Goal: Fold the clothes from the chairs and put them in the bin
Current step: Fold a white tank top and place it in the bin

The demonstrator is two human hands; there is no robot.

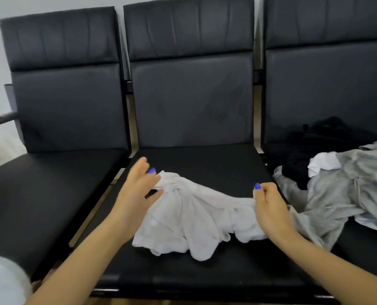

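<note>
A crumpled white garment [194, 219] lies on the seat of the middle black chair [205, 159]. My left hand [139, 190] pinches its upper left corner between thumb and fingers. My right hand [268, 205] grips the upper right edge with curled fingers. The cloth sags between the two hands and bunches toward the seat's front. On the right chair seat lies a pile of clothes: a grey garment [348, 190], a small white piece [323, 162] and a black garment [315, 150]. No bin is in view.
Three black padded chairs stand in a row against a pale wall. The left chair [51, 172] carries nothing on its seat. A dark armrest [0, 119] juts out at the far left. A pale blurred object [2, 280] fills the lower left corner.
</note>
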